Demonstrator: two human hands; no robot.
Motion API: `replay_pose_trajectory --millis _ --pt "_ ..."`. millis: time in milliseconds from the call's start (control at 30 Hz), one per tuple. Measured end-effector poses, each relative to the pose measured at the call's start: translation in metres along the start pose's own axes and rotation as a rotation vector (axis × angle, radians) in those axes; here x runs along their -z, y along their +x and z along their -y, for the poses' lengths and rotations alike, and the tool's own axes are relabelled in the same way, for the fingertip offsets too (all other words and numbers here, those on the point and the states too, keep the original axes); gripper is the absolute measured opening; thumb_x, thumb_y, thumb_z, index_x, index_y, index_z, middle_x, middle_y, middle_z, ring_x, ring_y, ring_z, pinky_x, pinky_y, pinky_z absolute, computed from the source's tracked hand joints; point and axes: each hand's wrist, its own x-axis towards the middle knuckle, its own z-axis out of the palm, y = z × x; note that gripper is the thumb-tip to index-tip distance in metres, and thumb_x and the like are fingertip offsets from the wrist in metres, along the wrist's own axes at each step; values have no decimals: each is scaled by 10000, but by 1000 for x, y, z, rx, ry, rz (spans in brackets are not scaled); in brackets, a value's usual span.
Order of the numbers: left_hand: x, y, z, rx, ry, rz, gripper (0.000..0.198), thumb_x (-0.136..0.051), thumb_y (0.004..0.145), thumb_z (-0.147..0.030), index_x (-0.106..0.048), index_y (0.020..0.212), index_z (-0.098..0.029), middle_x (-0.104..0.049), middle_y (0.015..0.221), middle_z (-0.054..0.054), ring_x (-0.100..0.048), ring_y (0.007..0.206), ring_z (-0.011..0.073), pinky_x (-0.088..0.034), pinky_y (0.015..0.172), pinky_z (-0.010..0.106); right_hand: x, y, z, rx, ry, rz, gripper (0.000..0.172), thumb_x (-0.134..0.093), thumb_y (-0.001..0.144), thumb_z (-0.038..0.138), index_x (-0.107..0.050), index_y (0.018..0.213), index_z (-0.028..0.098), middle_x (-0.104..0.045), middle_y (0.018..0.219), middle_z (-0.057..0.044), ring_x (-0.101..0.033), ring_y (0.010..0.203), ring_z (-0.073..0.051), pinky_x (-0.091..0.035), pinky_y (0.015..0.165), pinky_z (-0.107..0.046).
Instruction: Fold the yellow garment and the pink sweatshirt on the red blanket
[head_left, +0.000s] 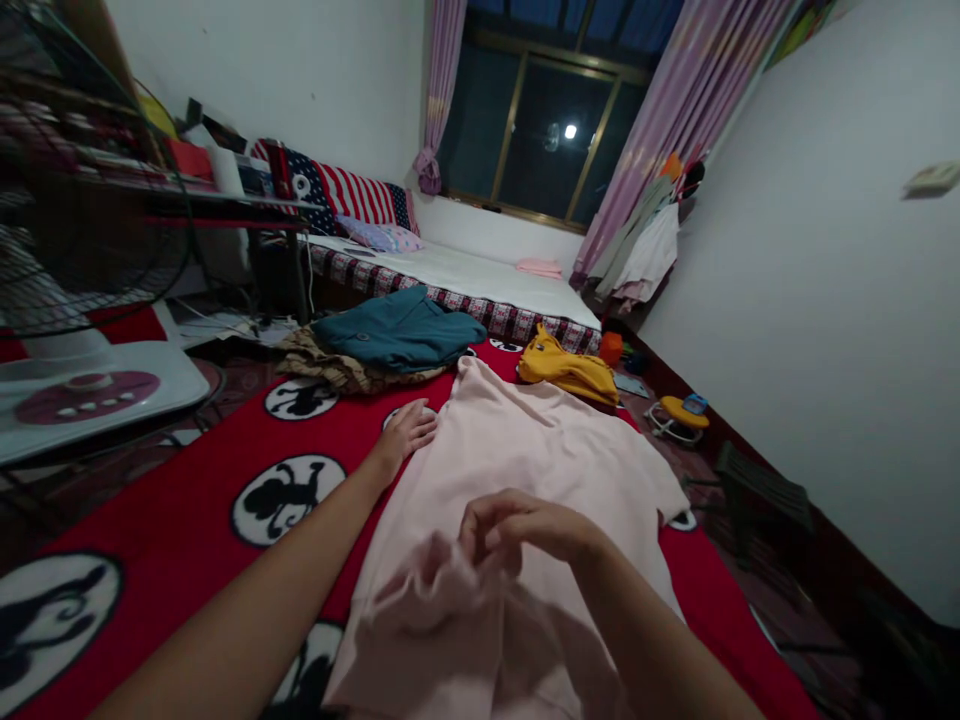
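A pale pink short-sleeved shirt (pixel 555 450) lies spread over a red blanket (pixel 202 500) printed with dark figures in white circles. My left hand (pixel 409 432) rests flat at the shirt's left edge, fingers stretched out and close together. Over the shirt's lower part, my right hand (pixel 517 525) is closed in a pinch on a raised, bunched fold of the cloth. Its fingertips are partly hidden by the fabric. The near end of the shirt is rumpled and runs out at the bottom of the view.
Beyond the shirt lie a folded teal garment (pixel 401 328) on a brown patterned cloth (pixel 330 362) and a yellow garment (pixel 568 368). A fan (pixel 82 370) stands at left, a yellow stool (pixel 681 410) at right. Behind is a low bed (pixel 465 270) under a window.
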Motion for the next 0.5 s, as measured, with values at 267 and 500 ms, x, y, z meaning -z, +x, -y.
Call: replay_pose_trajectory --millis 267,500 --pt "-6 7 7 -135 391 35 433 -679 730 -313 -596 1120 -146 -675 1031 109 -667 897 201 -542 723 295 7 17 -46 28 90 31 410 -811 680 367 -653 964 117 -705 1022 -142 -686 902 -187 -490 818 -303" --pt "-41 52 -5 -323 889 -13 453 -626 762 -211 -582 1203 -120 -697 1042 124 -658 945 219 -514 832 324 1 28 -72 17 112 -141 463 -830 635 366 -637 985 131 -705 924 -89 -686 691 -140 -445 582 -200"
